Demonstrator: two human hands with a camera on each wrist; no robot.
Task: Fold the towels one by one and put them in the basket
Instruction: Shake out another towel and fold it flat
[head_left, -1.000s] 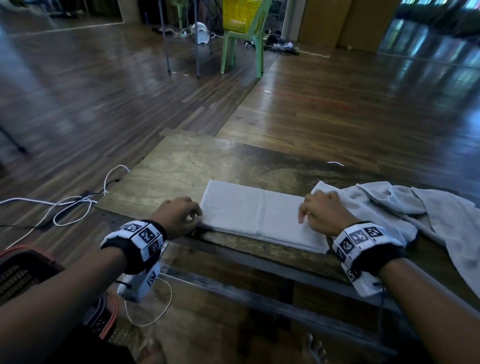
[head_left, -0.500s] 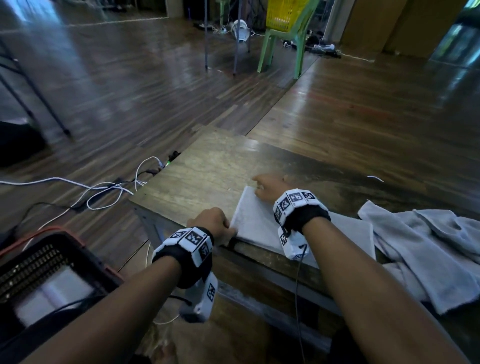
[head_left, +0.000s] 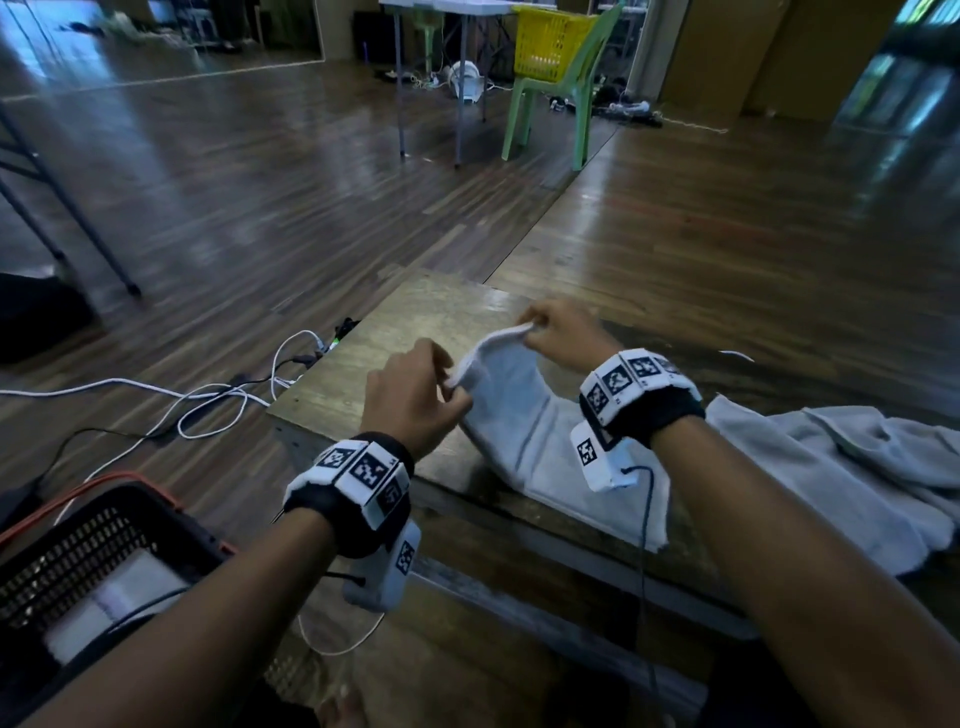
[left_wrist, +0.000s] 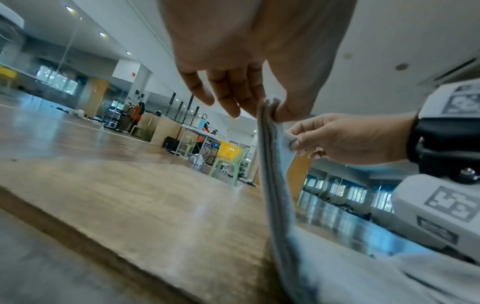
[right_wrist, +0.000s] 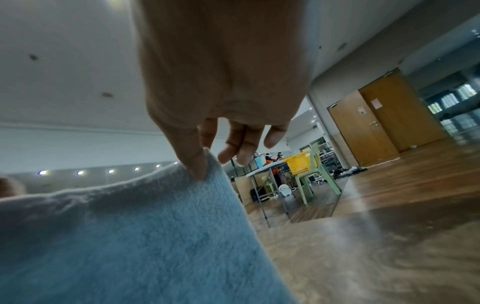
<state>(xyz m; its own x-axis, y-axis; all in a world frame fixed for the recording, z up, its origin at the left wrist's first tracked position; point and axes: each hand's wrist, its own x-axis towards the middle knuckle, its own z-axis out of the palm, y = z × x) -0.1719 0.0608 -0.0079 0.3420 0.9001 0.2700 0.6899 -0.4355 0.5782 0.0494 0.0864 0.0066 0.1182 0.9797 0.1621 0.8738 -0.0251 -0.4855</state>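
A folded white towel (head_left: 524, 426) lies on the low wooden table (head_left: 415, 322), its left end raised off the top. My left hand (head_left: 415, 395) pinches the near corner of that end, and my right hand (head_left: 556, 332) pinches the far corner. In the left wrist view, thumb and fingers of my left hand (left_wrist: 259, 102) clamp the layered edge of the towel (left_wrist: 275, 185). The right wrist view shows my right hand (right_wrist: 205, 162) with its thumb pressed on the fluffy towel (right_wrist: 130, 236). A dark basket (head_left: 78, 561) with an orange rim stands at lower left, holding a folded white towel (head_left: 119, 597).
A heap of unfolded grey towels (head_left: 831, 467) lies on the table's right side. White and black cables (head_left: 156, 400) trail over the wooden floor left of the table. A green chair (head_left: 561, 104) carrying a yellow basket (head_left: 545, 47) stands far behind.
My right hand crossed from the towel's right end to its left end. Both hands have now pinched the left corners and lifted that end off the table.
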